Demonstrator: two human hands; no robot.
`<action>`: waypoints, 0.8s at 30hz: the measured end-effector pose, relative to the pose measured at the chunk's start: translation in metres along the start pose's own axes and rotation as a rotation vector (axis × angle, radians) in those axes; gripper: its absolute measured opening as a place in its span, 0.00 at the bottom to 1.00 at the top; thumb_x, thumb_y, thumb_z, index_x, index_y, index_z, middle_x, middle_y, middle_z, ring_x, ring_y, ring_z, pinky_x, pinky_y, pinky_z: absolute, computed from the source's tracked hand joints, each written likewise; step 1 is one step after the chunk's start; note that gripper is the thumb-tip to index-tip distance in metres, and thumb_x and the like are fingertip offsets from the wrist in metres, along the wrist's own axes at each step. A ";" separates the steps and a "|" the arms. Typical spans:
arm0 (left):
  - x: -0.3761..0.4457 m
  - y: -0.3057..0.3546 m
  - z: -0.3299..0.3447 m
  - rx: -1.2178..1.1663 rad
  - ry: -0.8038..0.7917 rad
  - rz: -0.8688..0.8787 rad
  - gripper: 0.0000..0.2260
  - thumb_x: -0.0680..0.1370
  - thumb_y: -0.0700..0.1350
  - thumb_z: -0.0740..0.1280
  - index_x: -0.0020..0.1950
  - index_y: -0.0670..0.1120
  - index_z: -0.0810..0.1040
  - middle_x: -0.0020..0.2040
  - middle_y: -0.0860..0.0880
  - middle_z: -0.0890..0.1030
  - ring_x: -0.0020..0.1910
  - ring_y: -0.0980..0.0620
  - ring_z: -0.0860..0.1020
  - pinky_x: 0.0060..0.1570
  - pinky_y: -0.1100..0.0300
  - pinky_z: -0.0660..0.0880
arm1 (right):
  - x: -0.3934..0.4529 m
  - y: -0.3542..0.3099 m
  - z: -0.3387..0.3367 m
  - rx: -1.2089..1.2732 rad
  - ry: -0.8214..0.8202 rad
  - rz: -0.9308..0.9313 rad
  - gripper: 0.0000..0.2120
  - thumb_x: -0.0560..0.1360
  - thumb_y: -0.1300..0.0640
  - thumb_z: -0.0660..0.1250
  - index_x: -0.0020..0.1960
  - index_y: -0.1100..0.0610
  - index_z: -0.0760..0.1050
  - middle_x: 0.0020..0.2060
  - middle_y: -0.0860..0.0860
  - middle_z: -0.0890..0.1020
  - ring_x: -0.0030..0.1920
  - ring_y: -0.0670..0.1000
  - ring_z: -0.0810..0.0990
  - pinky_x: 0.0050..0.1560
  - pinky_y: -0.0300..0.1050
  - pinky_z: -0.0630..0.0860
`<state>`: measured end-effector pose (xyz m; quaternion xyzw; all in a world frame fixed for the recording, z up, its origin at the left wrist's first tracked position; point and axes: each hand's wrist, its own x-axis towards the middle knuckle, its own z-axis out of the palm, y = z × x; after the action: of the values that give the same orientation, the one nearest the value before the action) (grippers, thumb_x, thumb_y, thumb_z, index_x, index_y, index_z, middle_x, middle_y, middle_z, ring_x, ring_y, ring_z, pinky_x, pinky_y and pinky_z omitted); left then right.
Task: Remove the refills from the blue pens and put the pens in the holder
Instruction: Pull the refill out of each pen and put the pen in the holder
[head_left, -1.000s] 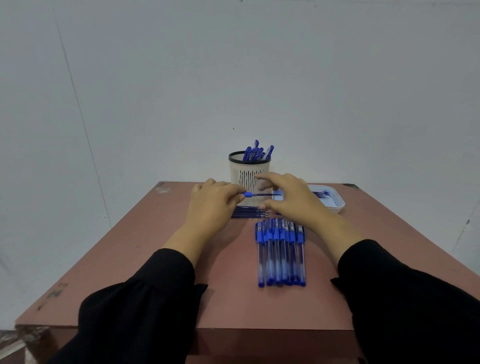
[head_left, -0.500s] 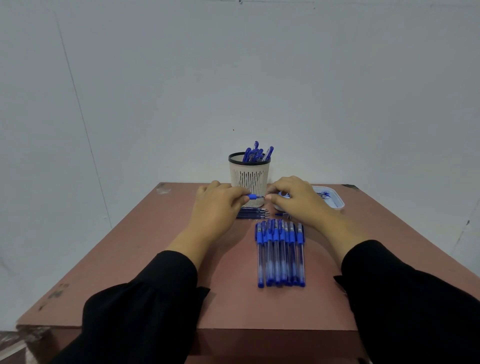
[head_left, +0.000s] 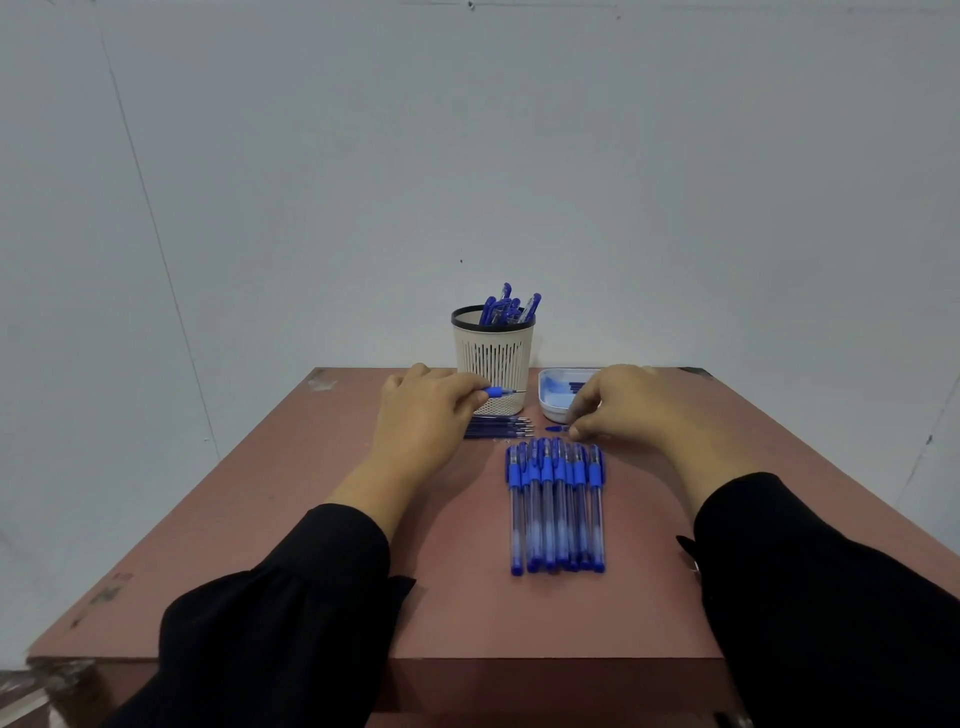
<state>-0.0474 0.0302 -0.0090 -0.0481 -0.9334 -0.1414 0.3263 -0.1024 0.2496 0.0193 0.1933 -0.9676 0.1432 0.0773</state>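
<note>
My left hand (head_left: 421, 421) grips a blue pen (head_left: 494, 392) by its barrel, with the blue grip and tip sticking out to the right in front of the holder (head_left: 493, 358). This cream slotted holder has a black rim and contains several blue pens. My right hand (head_left: 639, 410) is low over the table, and its thumb and forefinger pinch the end of a small blue pen part (head_left: 556, 428). Several thin refills (head_left: 501, 429) lie in a pile under my left fingers. A row of several capped blue pens (head_left: 556, 506) lies nearer to me.
A small white tray (head_left: 553, 410) with blue bits inside stands right of the holder, partly behind my right hand. The reddish-brown table (head_left: 291, 545) ends at a near edge below my black sleeves. A bare grey wall stands behind it.
My hands were close together on the pen. My right hand has moved right and down to the table with the small blue part. My left hand still holds the pen.
</note>
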 end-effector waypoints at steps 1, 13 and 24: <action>0.000 0.000 0.000 -0.004 0.001 0.000 0.12 0.81 0.53 0.57 0.59 0.57 0.77 0.54 0.57 0.80 0.53 0.53 0.70 0.53 0.56 0.59 | 0.000 0.001 0.001 -0.028 -0.001 -0.003 0.06 0.68 0.49 0.74 0.45 0.45 0.85 0.41 0.41 0.83 0.47 0.43 0.77 0.48 0.41 0.66; 0.001 0.001 -0.001 -0.014 0.029 -0.027 0.12 0.81 0.53 0.57 0.60 0.58 0.77 0.50 0.55 0.80 0.51 0.53 0.70 0.50 0.58 0.57 | -0.001 -0.031 0.009 0.949 0.162 0.039 0.06 0.73 0.64 0.69 0.47 0.56 0.81 0.38 0.49 0.84 0.39 0.45 0.78 0.42 0.35 0.77; 0.001 0.003 0.000 -0.057 0.027 0.022 0.12 0.81 0.54 0.58 0.59 0.58 0.77 0.50 0.55 0.81 0.50 0.53 0.70 0.53 0.55 0.59 | -0.004 -0.043 0.018 1.003 0.015 0.059 0.12 0.78 0.55 0.66 0.47 0.65 0.80 0.35 0.59 0.79 0.35 0.56 0.72 0.41 0.51 0.71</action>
<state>-0.0479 0.0333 -0.0078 -0.0656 -0.9238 -0.1652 0.3390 -0.0835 0.2073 0.0118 0.1782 -0.7840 0.5942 -0.0223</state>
